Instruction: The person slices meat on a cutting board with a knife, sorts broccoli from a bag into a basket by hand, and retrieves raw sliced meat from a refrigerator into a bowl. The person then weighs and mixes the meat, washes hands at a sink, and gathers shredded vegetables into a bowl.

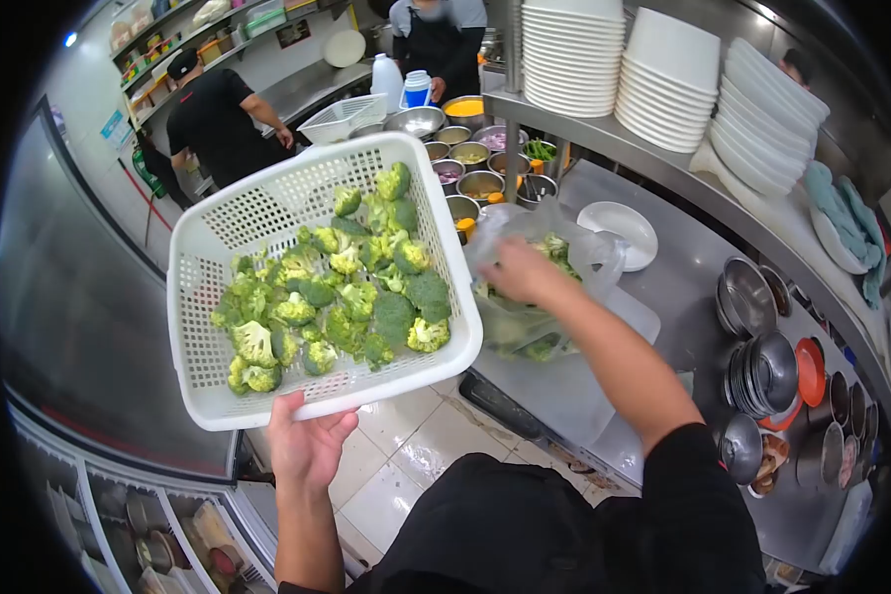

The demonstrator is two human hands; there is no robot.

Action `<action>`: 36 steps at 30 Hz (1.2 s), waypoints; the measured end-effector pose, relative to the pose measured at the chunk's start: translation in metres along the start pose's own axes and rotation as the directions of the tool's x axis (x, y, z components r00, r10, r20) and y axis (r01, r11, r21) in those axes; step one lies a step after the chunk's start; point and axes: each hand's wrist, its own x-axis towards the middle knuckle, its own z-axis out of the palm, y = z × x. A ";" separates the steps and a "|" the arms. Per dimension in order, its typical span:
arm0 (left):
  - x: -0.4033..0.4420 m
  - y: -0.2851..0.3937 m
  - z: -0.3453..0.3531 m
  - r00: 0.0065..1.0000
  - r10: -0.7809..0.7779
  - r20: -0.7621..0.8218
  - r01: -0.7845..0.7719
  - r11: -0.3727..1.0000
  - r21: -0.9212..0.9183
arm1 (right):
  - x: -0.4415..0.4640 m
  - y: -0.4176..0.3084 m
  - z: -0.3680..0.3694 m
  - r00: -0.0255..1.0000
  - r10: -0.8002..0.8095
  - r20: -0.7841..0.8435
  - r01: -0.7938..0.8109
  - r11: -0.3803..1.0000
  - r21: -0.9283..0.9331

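A white perforated plastic basket (196, 391) is tilted toward me, with many broccoli florets (317, 292) spread over its bottom. My left hand (309, 441) grips its near rim from below, thumb on the outside. To the right, a clear plastic bag (604, 247) stands open on a white cutting board (619, 342), and green pieces like broccoli show inside it. At the mouth of this bag is my right hand (525, 272), fingers curled and slightly blurred. What lies within those fingers is hidden.
Metal containers of chopped food (480, 185) line the counter's far end. A white plate (619, 234) lies beyond the bag. Stacked white bowls (569, 59) fill the shelf; metal bowls (762, 371) sit at right. Two people (218, 124) stand at the back.
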 end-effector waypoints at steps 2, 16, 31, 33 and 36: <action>0.002 0.000 0.014 0.997 -0.013 0.078 0.018 0.998 -0.056 | 0.035 0.016 0.043 0.950 -0.309 -0.035 0.310 0.951 0.015; 0.079 -0.070 0.094 0.996 0.029 0.083 -0.041 0.990 0.137 | -0.101 -0.006 -0.045 0.805 0.161 0.571 -0.134 0.987 -0.089; 0.066 -0.082 0.063 0.999 -0.011 0.050 0.008 0.997 0.072 | 0.051 -0.081 -0.029 0.999 -0.010 -0.046 -0.001 0.971 -0.238; 0.070 -0.085 0.053 1.000 -0.013 -0.002 0.013 0.997 0.078 | 0.045 -0.079 -0.025 0.994 -0.006 0.113 0.034 0.968 -0.248; 0.069 -0.088 0.043 0.999 -0.024 -0.040 0.028 0.994 0.102 | 0.053 -0.055 -0.003 0.993 -0.117 -0.015 0.109 0.963 -0.247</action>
